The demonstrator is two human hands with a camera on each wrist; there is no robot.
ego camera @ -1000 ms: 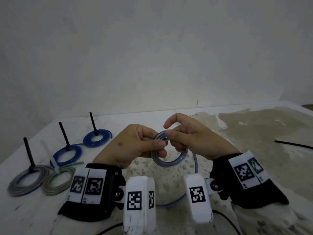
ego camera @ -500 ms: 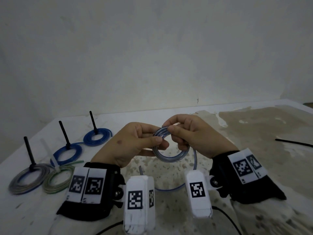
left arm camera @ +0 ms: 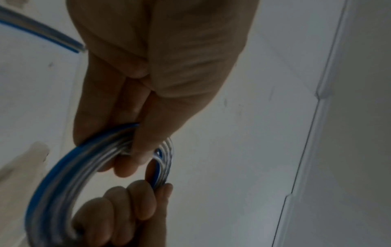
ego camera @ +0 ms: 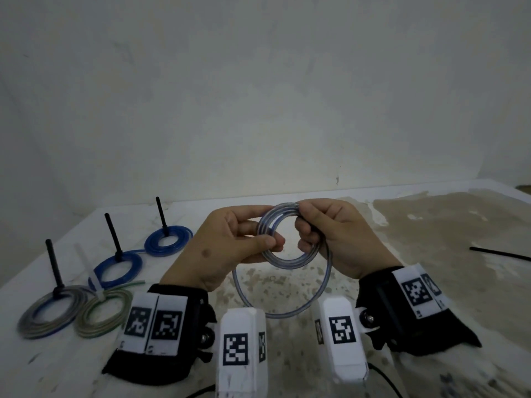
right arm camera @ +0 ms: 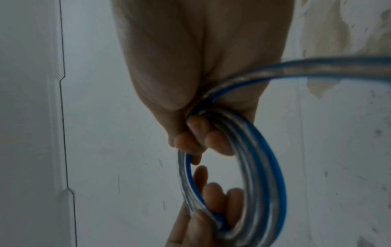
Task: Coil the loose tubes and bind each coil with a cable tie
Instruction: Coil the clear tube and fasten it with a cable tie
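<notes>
A clear tube with a blue stripe (ego camera: 287, 258) is wound into a small coil held upright above the table. My left hand (ego camera: 244, 239) pinches the coil's left side between thumb and fingers. My right hand (ego camera: 324, 234) grips its right side, fingers curled round the turns. One wider loose loop (ego camera: 324, 291) of the same tube hangs below the coil toward my wrists. The left wrist view shows the coil (left arm camera: 63, 175) under my thumb. In the right wrist view the coil (right arm camera: 253, 167) passes through my curled fingers, with the free length running off right.
Several finished coils lie at the left: two blue ones (ego camera: 168, 239) (ego camera: 120, 268), a grey one (ego camera: 48, 314) and a greenish one (ego camera: 97, 314), with cable-tie tails sticking up. A loose black cable tie (ego camera: 500, 252) lies at the right on the stained tabletop (ego camera: 431, 239). A wall stands behind.
Both hands have lifted the coil higher and turned it more face-on. The trailing tube has been drawn in and now hangs as one wide loop beneath the coil.
</notes>
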